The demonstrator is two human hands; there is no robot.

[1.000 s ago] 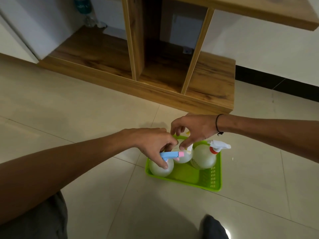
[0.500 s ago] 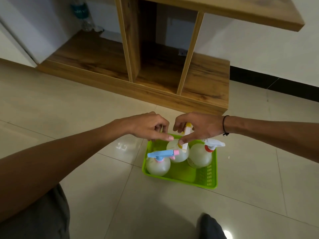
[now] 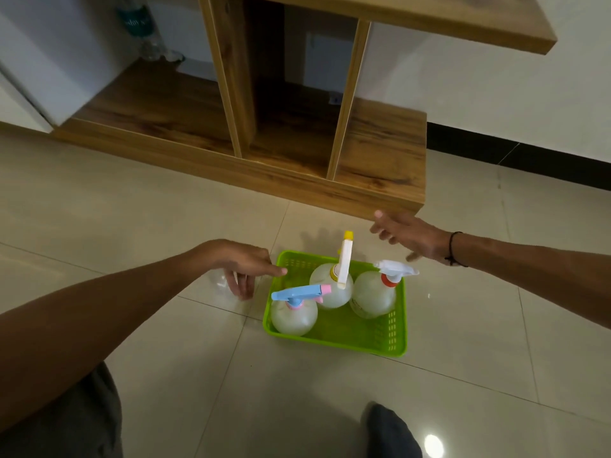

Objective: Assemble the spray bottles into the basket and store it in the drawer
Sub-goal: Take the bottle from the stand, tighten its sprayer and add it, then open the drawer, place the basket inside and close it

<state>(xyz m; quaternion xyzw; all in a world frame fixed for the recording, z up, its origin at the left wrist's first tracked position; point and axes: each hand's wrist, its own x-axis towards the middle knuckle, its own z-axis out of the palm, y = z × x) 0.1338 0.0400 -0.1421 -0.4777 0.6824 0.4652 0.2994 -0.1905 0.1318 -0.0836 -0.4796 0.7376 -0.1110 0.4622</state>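
Three spray bottles (image 3: 334, 285) stand upright in a green basket (image 3: 398, 338) on the floor; left hand (image 3: 243, 264) by its left rim and right hand (image 3: 408, 238) past its far right corner, both spread, holding nothing; a tilted lift could topple the bottles

Bare forearms, a black wristband (image 3: 453, 248) on the right, grey trousers (image 3: 66, 424).

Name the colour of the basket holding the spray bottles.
Bright lime green basket, seen best in the head view.
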